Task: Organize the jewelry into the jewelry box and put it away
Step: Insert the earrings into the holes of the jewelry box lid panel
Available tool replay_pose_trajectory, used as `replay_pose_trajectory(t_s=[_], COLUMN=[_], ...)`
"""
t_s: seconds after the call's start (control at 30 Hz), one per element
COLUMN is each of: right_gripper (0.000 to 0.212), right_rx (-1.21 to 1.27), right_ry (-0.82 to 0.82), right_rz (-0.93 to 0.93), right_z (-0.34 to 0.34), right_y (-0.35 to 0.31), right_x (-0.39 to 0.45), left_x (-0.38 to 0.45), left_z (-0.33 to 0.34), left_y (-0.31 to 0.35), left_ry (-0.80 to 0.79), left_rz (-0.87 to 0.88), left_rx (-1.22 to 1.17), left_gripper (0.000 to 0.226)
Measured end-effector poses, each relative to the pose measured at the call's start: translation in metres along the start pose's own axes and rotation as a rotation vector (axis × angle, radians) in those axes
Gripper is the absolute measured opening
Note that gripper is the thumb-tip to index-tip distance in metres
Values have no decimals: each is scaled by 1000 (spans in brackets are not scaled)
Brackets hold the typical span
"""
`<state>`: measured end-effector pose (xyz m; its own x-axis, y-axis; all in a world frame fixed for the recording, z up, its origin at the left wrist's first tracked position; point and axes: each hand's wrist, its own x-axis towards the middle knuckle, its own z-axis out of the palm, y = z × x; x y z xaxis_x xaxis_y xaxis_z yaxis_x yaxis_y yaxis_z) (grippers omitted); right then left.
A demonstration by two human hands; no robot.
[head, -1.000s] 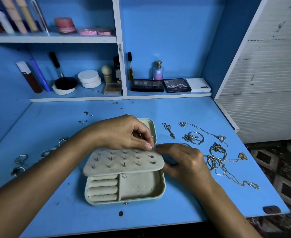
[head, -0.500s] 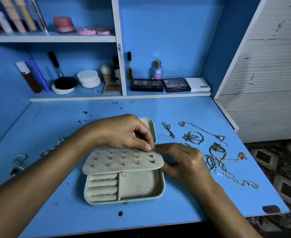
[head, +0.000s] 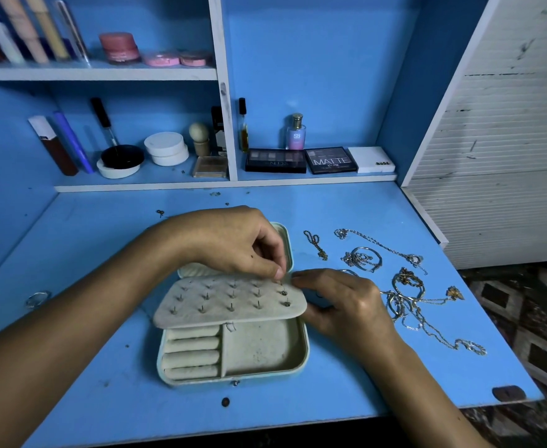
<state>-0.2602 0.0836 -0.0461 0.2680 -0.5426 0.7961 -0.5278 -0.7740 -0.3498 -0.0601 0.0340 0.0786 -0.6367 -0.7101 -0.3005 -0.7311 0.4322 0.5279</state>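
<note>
The pale green jewelry box [head: 306, 350] lies open at the middle of the blue desk. Its cream earring panel [head: 220, 305] lies across the back half, with several studs stuck through it. My left hand [head: 233, 240] reaches over the panel and pinches a small stud at its far right corner. At the panel's right edge, my right hand [head: 346, 305] holds it with curled fingers. Ring rolls [head: 191, 354] and an open compartment [head: 259, 344] show in the front half. To the right of the box lie tangled silver and gold necklaces and bangles [head: 407, 286] and a short chain [head: 314, 242].
A ring [head: 37, 299] lies at the desk's left edge and tiny earrings [head: 160, 213] behind my left arm. Shelves at the back hold eyeshadow palettes [head: 331, 160], a perfume bottle [head: 295, 132], compacts and tubes. A white slatted door [head: 504, 156] stands at the right.
</note>
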Motion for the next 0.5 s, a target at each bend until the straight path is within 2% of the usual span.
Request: replay_pose_trajectory(t_s=[0.5], right_gripper=[16], right_rx=[-6], right_ry=[-11], right_rz=[-9], right_z=[1], right_y=[2], right_x=[-1], left_x=[6], left_z=[7], left_y=[11], left_ry=[-33], left_rz=[-49], left_rx=[48], left_gripper=[7])
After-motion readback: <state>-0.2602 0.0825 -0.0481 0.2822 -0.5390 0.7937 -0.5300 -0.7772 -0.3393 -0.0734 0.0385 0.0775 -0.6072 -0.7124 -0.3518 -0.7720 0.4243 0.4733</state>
